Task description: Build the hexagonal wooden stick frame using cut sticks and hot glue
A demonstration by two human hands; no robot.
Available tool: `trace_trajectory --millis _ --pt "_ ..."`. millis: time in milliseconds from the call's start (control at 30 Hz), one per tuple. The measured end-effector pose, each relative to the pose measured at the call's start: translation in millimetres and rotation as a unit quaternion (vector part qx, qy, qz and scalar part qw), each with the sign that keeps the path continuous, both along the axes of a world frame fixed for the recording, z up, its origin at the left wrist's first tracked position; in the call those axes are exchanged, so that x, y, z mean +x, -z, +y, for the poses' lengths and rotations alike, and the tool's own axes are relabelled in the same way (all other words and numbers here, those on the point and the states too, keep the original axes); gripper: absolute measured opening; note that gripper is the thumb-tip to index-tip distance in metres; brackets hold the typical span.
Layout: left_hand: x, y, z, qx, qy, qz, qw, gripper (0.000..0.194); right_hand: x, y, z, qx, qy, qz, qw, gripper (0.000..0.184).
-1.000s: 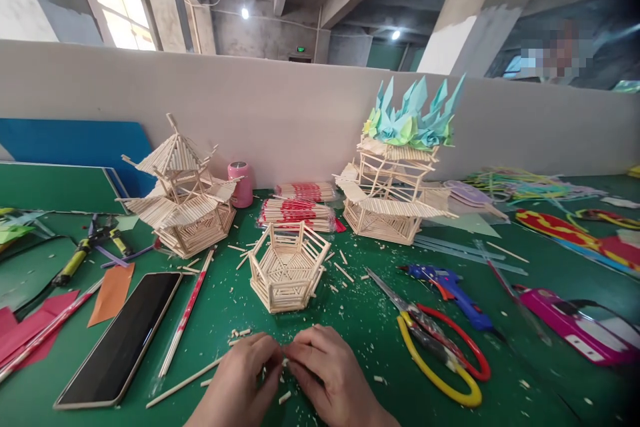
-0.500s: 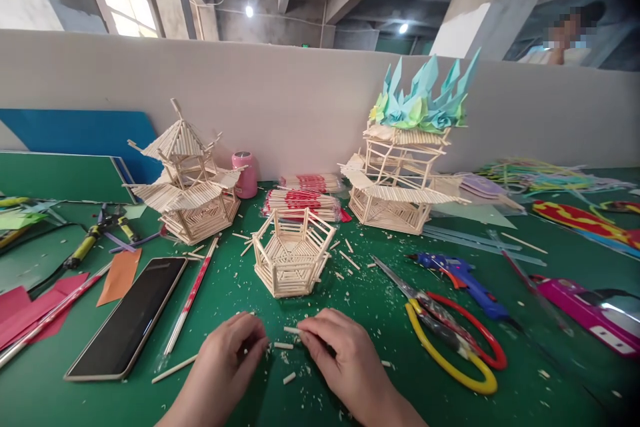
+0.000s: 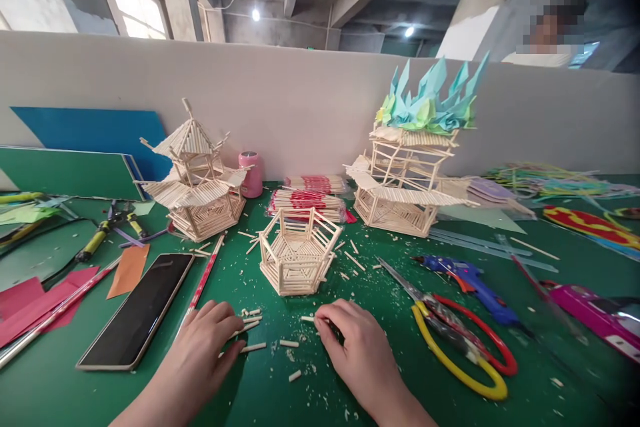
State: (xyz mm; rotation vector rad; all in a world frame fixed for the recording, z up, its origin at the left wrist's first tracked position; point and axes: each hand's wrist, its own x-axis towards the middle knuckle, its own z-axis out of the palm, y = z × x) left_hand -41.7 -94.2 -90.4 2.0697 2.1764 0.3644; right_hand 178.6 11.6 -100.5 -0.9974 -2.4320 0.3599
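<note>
My right hand (image 3: 356, 350) pinches a short cut stick piece (image 3: 307, 319) between thumb and fingers, its pale end poking out to the left. My left hand (image 3: 207, 340) is low over the table, thumb apart from its curled fingers, beside several short stick pieces (image 3: 254, 347). Whether it touches them is hard to see. Two more loose stick pieces (image 3: 289, 343) lie between the hands. Just beyond stands a small six-sided stick frame (image 3: 300, 260), open at the top, with low railings and a patterned floor.
Stick pavilions stand at back left (image 3: 197, 193) and back right (image 3: 400, 203), the latter topped with folded paper. Bundled sticks (image 3: 310, 205) lie between them. A phone (image 3: 137, 313) is at left; large scissors (image 3: 450, 327) and a blue glue gun (image 3: 470, 287) are at right. A person (image 3: 540, 57) is behind the partition.
My left hand has moved left and its thumb has spread from the fingers, baring stick pieces beside it. My right hand keeps its stick piece. The view has shifted slightly.
</note>
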Motion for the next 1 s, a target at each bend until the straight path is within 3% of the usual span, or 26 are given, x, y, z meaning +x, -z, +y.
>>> trace_trajectory --millis 200,333,500,767,1000 --pt "-10.0 -6.5 -7.2 -0.032 -0.015 0.052 0.998 0.035 0.3 2.3 3.7 0.09 0.029 0.034 0.995 0.025" --pt "-17.1 -12.2 -6.9 -0.059 -0.04 0.064 0.995 0.035 -0.1 1.4 0.5 0.067 0.001 0.061 0.996 0.028" --pt "-18.9 -14.6 6.5 -0.064 -0.021 0.07 0.995 0.034 -1.8 2.4 -3.1 0.05 -0.025 0.068 0.996 0.027" --pt "-17.1 1.1 29.3 0.007 0.038 0.15 0.988 0.031 -0.9 12.9 -3.3 0.038 -0.043 0.055 0.997 0.022" --pt "-9.0 8.3 36.2 0.029 0.04 0.171 0.984 0.033 -2.1 9.5 -3.1 0.003 -0.047 0.032 0.998 0.02"
